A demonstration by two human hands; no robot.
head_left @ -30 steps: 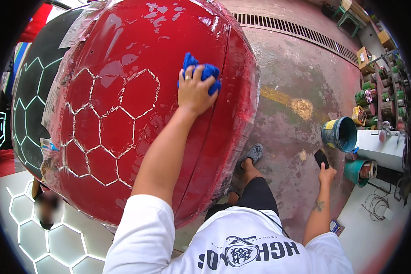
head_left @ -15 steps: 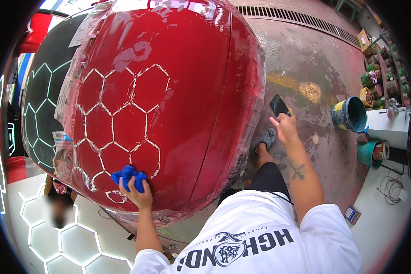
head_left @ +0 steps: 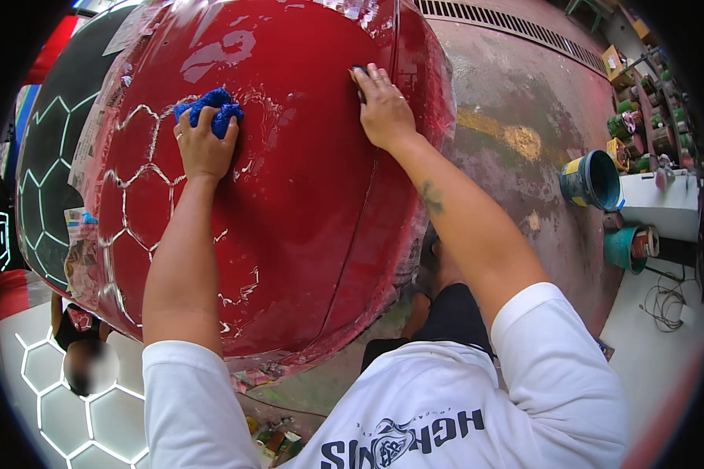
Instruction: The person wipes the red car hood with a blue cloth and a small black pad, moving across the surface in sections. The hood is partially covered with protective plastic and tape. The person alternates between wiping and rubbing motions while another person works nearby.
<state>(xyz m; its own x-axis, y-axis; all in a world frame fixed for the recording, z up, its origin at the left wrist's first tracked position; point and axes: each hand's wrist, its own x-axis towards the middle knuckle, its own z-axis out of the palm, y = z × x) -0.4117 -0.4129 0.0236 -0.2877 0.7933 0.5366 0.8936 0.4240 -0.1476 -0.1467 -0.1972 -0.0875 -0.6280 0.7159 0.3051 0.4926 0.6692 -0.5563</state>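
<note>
Before me spreads a glossy, wet-looking red car panel (head_left: 305,203), mirroring white hexagonal lights. My left hand (head_left: 203,148) is closed around a bunched blue cloth (head_left: 210,109) and presses it on the left-middle of the panel. Farther right, near the panel's seam, my right hand (head_left: 386,113) lies on the red surface with its fingers over a dark flat block (head_left: 358,78). Most of that block is hidden under the fingers. Newspaper and clear film masking (head_left: 94,164) runs along the panel's left side.
A dark bucket (head_left: 590,180) stands on the stained concrete floor at right, near a teal bucket (head_left: 627,250). Cans (head_left: 665,141) line the right wall, with a coiled cable (head_left: 669,305) below. A floor grate (head_left: 516,35) runs behind. Another person (head_left: 82,344) shows at lower left.
My left hand has moved the blue cloth forward up the panel. My right hand has swung from over the floor onto the panel with the dark block. My body leans farther forward.
</note>
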